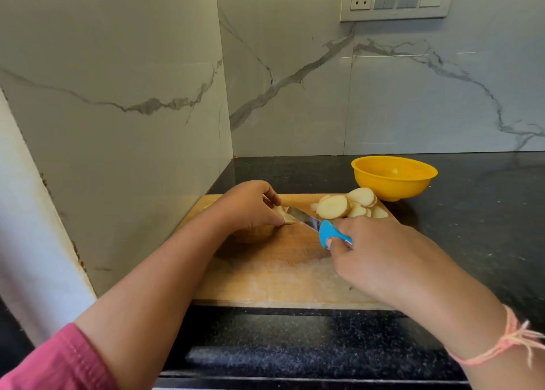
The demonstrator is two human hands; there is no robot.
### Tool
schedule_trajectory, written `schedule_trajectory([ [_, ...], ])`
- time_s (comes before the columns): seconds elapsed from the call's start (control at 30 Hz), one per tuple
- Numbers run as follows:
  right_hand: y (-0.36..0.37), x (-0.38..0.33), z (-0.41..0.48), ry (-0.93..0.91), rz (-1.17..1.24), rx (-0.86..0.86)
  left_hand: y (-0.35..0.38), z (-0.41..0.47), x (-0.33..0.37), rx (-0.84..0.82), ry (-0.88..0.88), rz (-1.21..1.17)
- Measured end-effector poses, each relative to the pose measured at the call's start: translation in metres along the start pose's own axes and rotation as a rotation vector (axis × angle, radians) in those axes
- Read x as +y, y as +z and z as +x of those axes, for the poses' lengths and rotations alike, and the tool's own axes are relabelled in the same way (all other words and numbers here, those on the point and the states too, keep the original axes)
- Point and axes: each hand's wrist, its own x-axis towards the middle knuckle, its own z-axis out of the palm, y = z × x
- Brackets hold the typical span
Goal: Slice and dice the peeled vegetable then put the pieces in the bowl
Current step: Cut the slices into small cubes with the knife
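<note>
Pale potato piece (pixel 287 217) pinched under left hand (pixel 247 205) | right hand (pixel 380 257) grips knife (pixel 317 227)

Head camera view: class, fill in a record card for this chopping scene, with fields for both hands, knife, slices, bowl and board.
Left hand: holds the remaining vegetable piece down on the board
Right hand: grips the knife by its blue handle
Knife: blade against the held piece
Slices: round, piled at the board's far right corner
Bowl: yellow, upright on the counter behind the slices
Board: wooden, at the counter's front edge
</note>
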Motion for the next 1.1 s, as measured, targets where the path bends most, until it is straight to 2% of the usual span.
schedule_trajectory([
  [0.17,0.003,0.0,-0.001,0.019,-0.086,0.055,-0.001,-0.003,0.001,0.004,0.002,-0.03],
  [0.33,0.0,-0.005,-0.003,0.031,-0.009,0.082,-0.001,-0.003,0.001,0.022,0.015,-0.036],
  [0.7,0.005,-0.028,0.01,0.04,0.121,-0.128,0.0,-0.001,0.002,0.057,-0.028,-0.026],
  [1.1,-0.025,-0.015,-0.014,0.032,0.035,-0.26,0.001,-0.002,0.002,0.077,-0.024,-0.01],
])
